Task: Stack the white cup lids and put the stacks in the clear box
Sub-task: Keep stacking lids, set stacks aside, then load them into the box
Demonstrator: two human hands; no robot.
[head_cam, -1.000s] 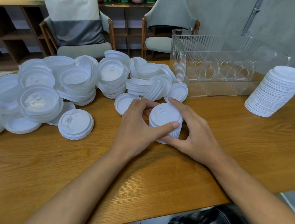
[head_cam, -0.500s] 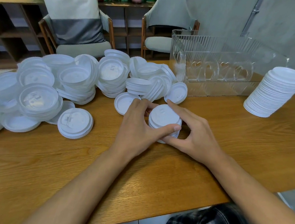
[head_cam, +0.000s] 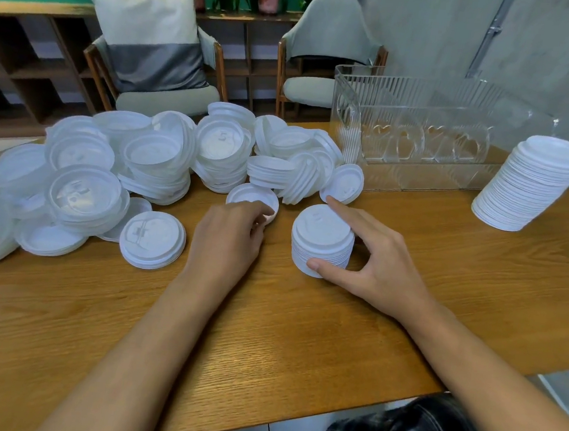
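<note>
A short stack of white cup lids (head_cam: 322,239) stands on the wooden table (head_cam: 265,344) in front of me. My right hand (head_cam: 382,261) grips it, thumb at its base and forefinger over its far top edge. My left hand (head_cam: 225,241) is off the stack, to its left, with curled fingers pinching the near edge of a single lid (head_cam: 250,195) that lies flat. The clear ribbed box (head_cam: 417,178) stands at the back right with no lids visible inside. A tall leaning stack of lids (head_cam: 533,182) stands to its right.
A big loose pile of lids (head_cam: 157,156) covers the table's left and back, with a few stacked lids (head_cam: 152,240) lying in front of it. Two chairs (head_cam: 321,91) and shelves stand behind the table. The table's near edge is close to my lap.
My left hand has let go of the short stack and moved left to the single lid. My right hand stays on the stack, which has not shifted.
</note>
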